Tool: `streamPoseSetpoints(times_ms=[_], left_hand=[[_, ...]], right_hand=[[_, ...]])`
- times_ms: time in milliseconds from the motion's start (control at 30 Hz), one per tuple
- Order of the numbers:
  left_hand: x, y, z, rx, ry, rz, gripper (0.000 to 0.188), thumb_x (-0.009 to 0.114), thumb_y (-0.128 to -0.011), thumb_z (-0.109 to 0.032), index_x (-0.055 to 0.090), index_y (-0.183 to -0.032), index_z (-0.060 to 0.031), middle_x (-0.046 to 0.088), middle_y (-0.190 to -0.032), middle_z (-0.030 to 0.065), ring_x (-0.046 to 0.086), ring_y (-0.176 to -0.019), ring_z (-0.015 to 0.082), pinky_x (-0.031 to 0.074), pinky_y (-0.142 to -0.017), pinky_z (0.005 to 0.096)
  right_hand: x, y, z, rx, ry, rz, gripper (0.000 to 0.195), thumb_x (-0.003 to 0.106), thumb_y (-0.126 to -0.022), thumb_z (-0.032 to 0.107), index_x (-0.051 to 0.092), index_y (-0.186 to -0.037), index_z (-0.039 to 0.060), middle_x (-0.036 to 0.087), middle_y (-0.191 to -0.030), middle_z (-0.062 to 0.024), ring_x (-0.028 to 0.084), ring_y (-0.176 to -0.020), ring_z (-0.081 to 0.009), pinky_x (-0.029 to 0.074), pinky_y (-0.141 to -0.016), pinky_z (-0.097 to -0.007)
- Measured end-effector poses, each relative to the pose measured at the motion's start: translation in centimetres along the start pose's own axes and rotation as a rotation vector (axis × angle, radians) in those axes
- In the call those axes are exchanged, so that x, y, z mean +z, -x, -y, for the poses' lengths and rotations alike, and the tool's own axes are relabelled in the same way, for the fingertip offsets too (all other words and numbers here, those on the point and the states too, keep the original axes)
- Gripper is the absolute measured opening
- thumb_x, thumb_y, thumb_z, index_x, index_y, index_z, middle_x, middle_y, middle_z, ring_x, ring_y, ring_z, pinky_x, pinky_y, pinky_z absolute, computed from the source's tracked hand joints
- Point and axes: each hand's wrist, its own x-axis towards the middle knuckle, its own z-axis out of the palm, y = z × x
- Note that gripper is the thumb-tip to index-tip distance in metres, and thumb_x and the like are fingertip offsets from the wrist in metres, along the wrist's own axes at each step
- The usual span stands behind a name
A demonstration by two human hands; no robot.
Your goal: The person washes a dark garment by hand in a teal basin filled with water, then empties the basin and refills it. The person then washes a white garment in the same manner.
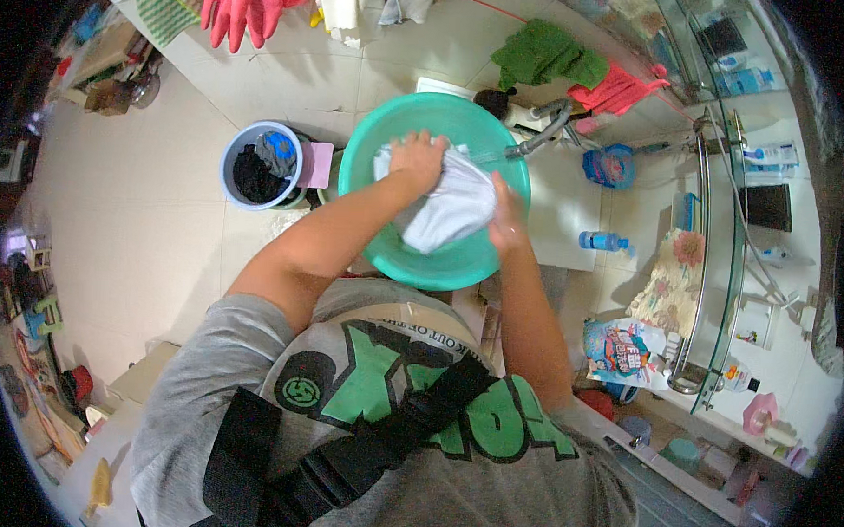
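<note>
A white cloth (452, 202) is bunched inside a round green plastic basin (432, 272). My left hand (418, 164) lies over the cloth's upper left part and grips it, slightly blurred. At the cloth's right edge, my right hand (506, 214) holds it from the side, its fingertips partly hidden. A curved metal faucet (548, 132) reaches over the basin's right rim, and water runs from it towards the cloth.
Left of the basin stands a light blue bucket (225, 164) with dark clothes (258, 173). A blue bottle (602, 241) and a detergent bag (624, 354) are at right, below a glass shelf (725, 274). Pink rubber gloves (248, 10) and a green cloth (548, 55) hang along the wall.
</note>
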Motion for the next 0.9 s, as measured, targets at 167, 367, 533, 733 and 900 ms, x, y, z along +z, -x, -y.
streamPoseSetpoints(times_ms=[167, 367, 533, 733, 900], left_hand=[[-2.6, 1.7, -2.2, 0.310, -0.354, 0.167, 0.079, 0.062, -0.078, -0.052, 0.031, -0.144, -0.0228, 0.014, -0.154, 0.0154, 0.026, -0.136, 0.0396, 0.028, -0.098, 0.0676], [4.2, -1.8, -1.4, 0.110, 0.005, 0.160, 0.074, 0.065, -0.078, -0.049, 0.032, -0.141, -0.0305, 0.015, -0.150, 0.0256, 0.039, -0.127, 0.0429, 0.043, -0.094, 0.0535], [3.8, -3.8, -3.7, -0.296, 1.518, 0.542, 0.032, 0.066, -0.076, -0.021, 0.066, -0.098, 0.0021, 0.066, -0.092, 0.0156, 0.064, -0.081, 0.0253, 0.051, -0.073, 0.0399], [-1.6, 2.6, -8.4, 0.028, 0.692, -0.039, 0.044, 0.060, -0.082, -0.032, 0.055, -0.111, 0.0014, 0.065, -0.097, 0.0229, 0.065, -0.081, 0.0387, 0.052, -0.071, 0.0486], [-1.1, 0.1, -1.5, -0.057, 0.387, -0.070, 0.043, 0.055, -0.085, -0.037, 0.055, -0.112, -0.0028, 0.061, -0.109, 0.0241, 0.060, -0.097, 0.0425, 0.047, -0.081, 0.0569]], right_hand=[[-4.1, 1.5, -1.9, -0.058, 0.555, -0.148, 0.056, 0.058, -0.089, 0.038, 0.039, -0.134, 0.0113, 0.042, -0.133, -0.0141, 0.048, -0.112, -0.0324, 0.049, -0.081, -0.0497], [6.2, 4.0, -1.7, 0.428, 0.014, -0.202, 0.065, 0.045, -0.091, 0.049, 0.020, -0.144, 0.0194, 0.021, -0.148, -0.0125, 0.029, -0.129, -0.0412, 0.034, -0.091, -0.0687], [4.2, 0.1, -1.5, 0.319, -0.444, -0.031, 0.057, 0.042, -0.090, 0.053, 0.049, -0.128, 0.0107, 0.053, -0.125, -0.0100, 0.054, -0.108, -0.0282, 0.044, -0.090, -0.0491], [2.8, -1.6, -3.1, 0.214, -0.573, 0.180, 0.048, 0.050, -0.091, 0.040, 0.056, -0.119, 0.0029, 0.062, -0.111, -0.0103, 0.061, -0.095, -0.0220, 0.049, -0.085, -0.0371], [1.1, 1.7, 1.2, 0.078, -0.110, 0.118, 0.040, 0.055, -0.090, 0.030, 0.056, -0.118, 0.0002, 0.062, -0.109, -0.0103, 0.062, -0.092, -0.0215, 0.051, -0.083, -0.0352]])
